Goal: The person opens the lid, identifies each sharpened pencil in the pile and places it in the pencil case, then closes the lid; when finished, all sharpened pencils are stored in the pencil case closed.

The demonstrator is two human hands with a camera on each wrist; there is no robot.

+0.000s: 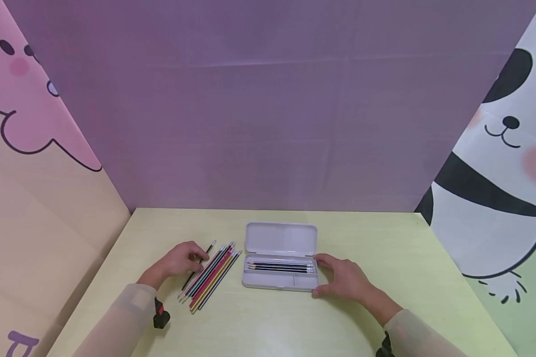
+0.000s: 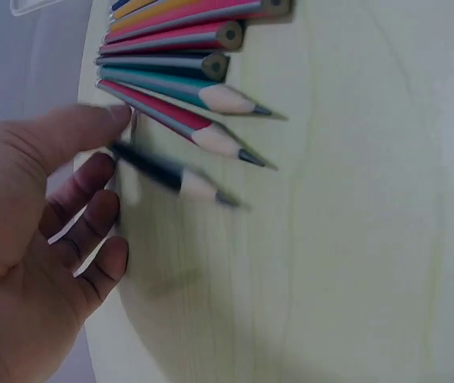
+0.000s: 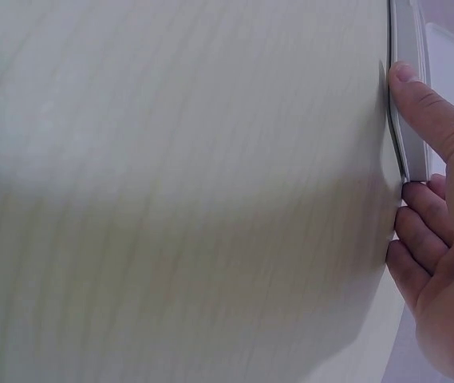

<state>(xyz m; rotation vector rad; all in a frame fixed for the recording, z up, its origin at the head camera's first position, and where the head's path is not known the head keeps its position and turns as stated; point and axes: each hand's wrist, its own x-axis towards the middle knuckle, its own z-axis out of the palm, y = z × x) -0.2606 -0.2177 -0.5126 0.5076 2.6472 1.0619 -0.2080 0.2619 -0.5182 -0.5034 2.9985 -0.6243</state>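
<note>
A dark pencil (image 1: pixel 189 281) (image 2: pixel 163 172) is pinched between the thumb and fingers of my left hand (image 1: pixel 185 259) (image 2: pixel 43 207), just left of the pile. Beside it lies a slanted row of coloured pencils (image 1: pixel 214 277) (image 2: pixel 179 36), red, green, yellow and dark. The light-coloured pencil case (image 1: pixel 268 281) stands with its lid (image 1: pixel 281 239) laid back; several dark pencils (image 1: pixel 280 267) lie in its long compartment. My right hand (image 1: pixel 346 280) (image 3: pixel 450 223) holds the case's right end, thumb at the near corner and fingers at the far side.
The pale wooden table (image 1: pixel 286 327) carries the pencils and case. A purple backdrop (image 1: pixel 268 109) rises behind its far edge. Panels with a pink cartoon figure (image 1: pixel 31 99) and a panda (image 1: pixel 487 228) stand at left and right.
</note>
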